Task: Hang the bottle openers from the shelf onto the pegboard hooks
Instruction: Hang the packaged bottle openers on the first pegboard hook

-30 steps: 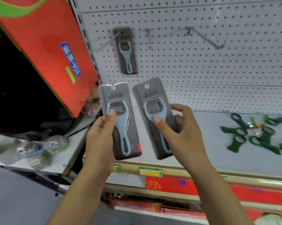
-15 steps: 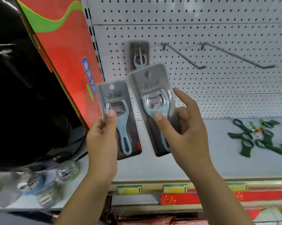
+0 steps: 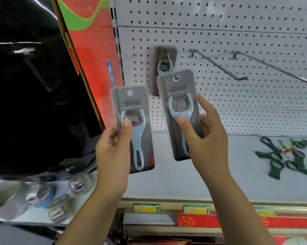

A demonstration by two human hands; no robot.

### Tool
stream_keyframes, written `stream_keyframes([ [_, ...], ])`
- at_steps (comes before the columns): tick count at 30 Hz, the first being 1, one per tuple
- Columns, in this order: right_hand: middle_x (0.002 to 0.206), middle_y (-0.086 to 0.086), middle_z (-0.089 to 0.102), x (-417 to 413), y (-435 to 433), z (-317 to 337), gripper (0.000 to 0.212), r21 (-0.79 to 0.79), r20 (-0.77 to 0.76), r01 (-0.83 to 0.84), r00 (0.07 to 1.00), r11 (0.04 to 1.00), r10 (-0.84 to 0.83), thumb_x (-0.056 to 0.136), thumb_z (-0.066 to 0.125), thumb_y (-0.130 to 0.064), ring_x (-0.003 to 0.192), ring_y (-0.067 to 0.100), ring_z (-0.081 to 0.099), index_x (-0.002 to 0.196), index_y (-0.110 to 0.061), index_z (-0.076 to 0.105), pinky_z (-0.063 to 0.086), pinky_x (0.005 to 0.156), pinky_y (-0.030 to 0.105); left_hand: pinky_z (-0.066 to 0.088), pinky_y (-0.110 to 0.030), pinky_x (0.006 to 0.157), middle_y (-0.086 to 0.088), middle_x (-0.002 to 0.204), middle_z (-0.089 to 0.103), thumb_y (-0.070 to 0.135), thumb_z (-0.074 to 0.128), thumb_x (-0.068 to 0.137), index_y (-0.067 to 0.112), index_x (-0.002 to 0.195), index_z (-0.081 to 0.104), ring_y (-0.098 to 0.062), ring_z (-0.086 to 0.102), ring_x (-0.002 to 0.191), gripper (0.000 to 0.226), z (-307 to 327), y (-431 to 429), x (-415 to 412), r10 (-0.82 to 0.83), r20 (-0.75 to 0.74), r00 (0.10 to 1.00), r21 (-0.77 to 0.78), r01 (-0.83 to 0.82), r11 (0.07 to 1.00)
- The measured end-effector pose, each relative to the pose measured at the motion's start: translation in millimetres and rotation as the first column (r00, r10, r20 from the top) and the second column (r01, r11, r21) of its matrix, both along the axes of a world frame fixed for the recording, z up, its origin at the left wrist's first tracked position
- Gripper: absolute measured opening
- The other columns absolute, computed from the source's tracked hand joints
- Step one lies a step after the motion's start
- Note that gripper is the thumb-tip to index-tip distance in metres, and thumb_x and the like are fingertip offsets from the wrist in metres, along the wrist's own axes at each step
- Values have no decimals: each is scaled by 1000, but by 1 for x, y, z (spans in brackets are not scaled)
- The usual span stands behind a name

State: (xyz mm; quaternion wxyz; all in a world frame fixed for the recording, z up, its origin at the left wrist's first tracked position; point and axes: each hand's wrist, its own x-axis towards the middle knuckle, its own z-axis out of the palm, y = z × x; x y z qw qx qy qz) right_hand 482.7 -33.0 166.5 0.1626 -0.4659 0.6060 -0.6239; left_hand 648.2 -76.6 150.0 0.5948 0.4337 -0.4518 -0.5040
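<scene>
White pegboard [image 3: 237, 32] across the upper right of the frame, dotted with rows of holes, seamed by horizontal joints. Grey-white shelf [image 3: 220, 174] below it, running across centre and right, with yellow and green price tags [image 3: 146, 208] along its front edge near the bottom. Left hand [image 3: 113, 152], lower centre-left, closed on a packaged bottle opener [image 3: 132, 128], thumb pressed on the front of the grey card, card upright and held out in front of the shelf, punched hole at its top empty. Right hand [image 3: 207, 137], centre, gripping a second packaged opener [image 3: 180, 112], thumb on the pale blue handle, fingers behind the card; card's top hole right at the tip of the left hook [image 3: 170, 63], whether threaded on cannot be told. Third packaged opener [image 3: 164, 62] already hanging further back on that same hook, against the board, partly hidden by the held card. Two bare hooks [image 3: 220, 64] jutting from the board to the right. Loose dark green openers [image 3: 280, 160] scattered on the shelf at the right edge. Red and green panel [image 3: 89, 41] slanting down the upper left, large glossy black shape [image 3: 25, 85] filling the left side, blurred shiny items [image 3: 39, 193] on a lower surface at bottom left.
</scene>
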Motion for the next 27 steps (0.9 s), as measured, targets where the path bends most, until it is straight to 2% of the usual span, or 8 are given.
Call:
stream_keyframes([
  [4,109,-20,64,-7,-6,5,53,43,-8,-51,999,998,52,94,62,-44,103,1,64,143,-51,42,53,81,17,54,-43,70,5,73,65,52,61,87,23,84,67,-11,60,69,29,7,9,-1,-15,2,1000,-63,15,998],
  [7,135,-24,56,-12,-7,7,52,99,0,-131,991,986,132,98,49,-50,116,-11,55,147,-54,35,45,88,10,55,-31,60,5,70,64,46,60,89,13,89,64,-8,61,65,33,13,13,-3,-42,0,999,-130,42,991],
  [10,143,-32,45,-16,-4,13,49,137,17,-173,985,975,172,99,40,-56,119,-23,46,147,-51,36,38,89,2,52,-27,57,3,72,64,44,60,90,8,93,62,-6,60,64,36,21,13,-8,-98,28,995,-197,102,975],
  [15,147,-28,47,-22,3,26,59,102,5,-149,989,984,150,93,31,-68,136,-4,45,145,-45,44,38,116,36,49,-30,61,-6,80,69,55,62,90,22,92,66,-8,61,71,33,28,8,-25,-188,102,977,-220,206,953],
  [19,143,-25,53,-24,5,40,57,48,-23,-110,993,993,112,95,32,-66,133,-3,48,142,-40,50,41,114,38,43,-33,61,-15,78,63,59,59,91,20,90,64,-14,53,69,39,26,-2,-35,-224,154,962,-211,254,944],
  [21,142,-25,53,-24,5,45,52,32,-55,-104,993,994,105,97,34,-62,131,-5,49,141,-40,51,42,111,31,43,-30,60,-8,74,63,57,58,92,21,88,63,-12,53,67,36,25,-7,-38,-220,163,962,-184,248,951],
  [25,133,-33,53,-24,4,52,36,18,-135,-120,983,993,121,103,40,-49,117,-26,45,137,-44,52,36,89,-3,50,-22,62,9,72,68,42,52,100,19,89,64,-2,60,67,28,22,-16,-41,-221,173,960,-121,243,962],
  [27,128,-38,52,-20,1,54,32,-16,-200,-126,972,992,120,104,43,-43,123,-23,43,135,-45,52,34,99,1,57,-35,73,3,83,75,43,51,101,18,94,66,-9,67,77,30,22,-23,-42,-229,183,956,-88,248,965],
])
